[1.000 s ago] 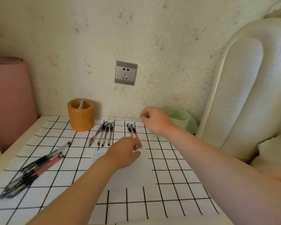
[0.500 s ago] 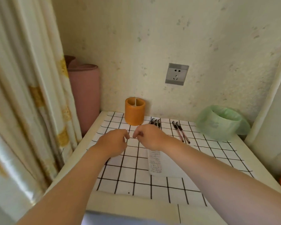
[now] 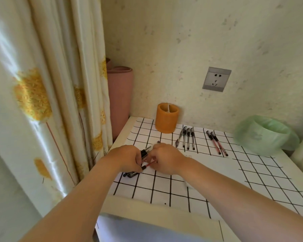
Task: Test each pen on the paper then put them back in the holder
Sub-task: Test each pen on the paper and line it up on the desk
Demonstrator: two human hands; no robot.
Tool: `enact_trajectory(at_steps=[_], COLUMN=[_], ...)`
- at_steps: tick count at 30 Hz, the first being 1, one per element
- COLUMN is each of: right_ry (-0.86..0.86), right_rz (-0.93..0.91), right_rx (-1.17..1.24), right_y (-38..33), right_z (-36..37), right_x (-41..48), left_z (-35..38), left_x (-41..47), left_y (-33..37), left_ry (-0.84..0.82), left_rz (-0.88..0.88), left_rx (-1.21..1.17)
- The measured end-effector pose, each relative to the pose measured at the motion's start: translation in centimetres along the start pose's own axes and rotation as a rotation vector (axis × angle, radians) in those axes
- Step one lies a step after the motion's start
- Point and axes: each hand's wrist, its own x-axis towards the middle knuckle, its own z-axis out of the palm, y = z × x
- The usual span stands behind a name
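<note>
My left hand [image 3: 127, 159] is closed around a few pens [image 3: 144, 153] at the left side of the table, their black caps sticking out past my fingers. My right hand [image 3: 165, 158] meets it and pinches a red pen [image 3: 150, 164] that runs between both hands. More dark pens [image 3: 131, 174] lie under my left wrist. The orange holder [image 3: 166, 119] stands at the back by the wall. Several black pens [image 3: 187, 138] and two red pens [image 3: 216, 144] lie in rows to the right of the holder. The white paper [image 3: 217, 165], with small writing at its top, lies to the right of my hands.
A checked cloth [image 3: 262, 173] covers the table. A green-bagged bin [image 3: 264, 133] sits at the back right. A curtain [image 3: 42, 102] hangs close on the left, with a pink rolled mat [image 3: 120, 102] behind it. A wall socket [image 3: 216, 79] is above the pens.
My view has swung left and down. Both hands have moved from the middle of the table to the pen pile at the left, and now grip pens there.
</note>
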Motion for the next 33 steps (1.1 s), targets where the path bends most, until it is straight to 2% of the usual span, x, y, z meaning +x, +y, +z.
enact_trajectory(at_steps=[3,8,15,24,33], right_ry=[0.001,0.041,0.096,0.169,0.239], right_rz=[-0.039,0.007,0.137,0.124,0.223], right_rx=[-0.054,0.056,0.14,0.16,0.085], right_y=[0.3,1.6,4.0,6.5,9.8], right_z=[0.2,-0.4,-2.5,-2.8,-2.5], right_x=[-0.3,-1.7,-5.5,-9.4,-11.9], left_z=[0.0,-0.1,0.3,2.2,3.4], left_x=[0.1,0.7,1.6,3.4,5.2], left_y=[0.3,1.6,4.5,9.9,12.8], left_ry=[-0.012,0.018,0.076,0.177,0.111], left_rz=[0.013,0.026,0.085,0.235,0.302], left_rx=[0.033,0.031,-0.113,-0.269,-0.283])
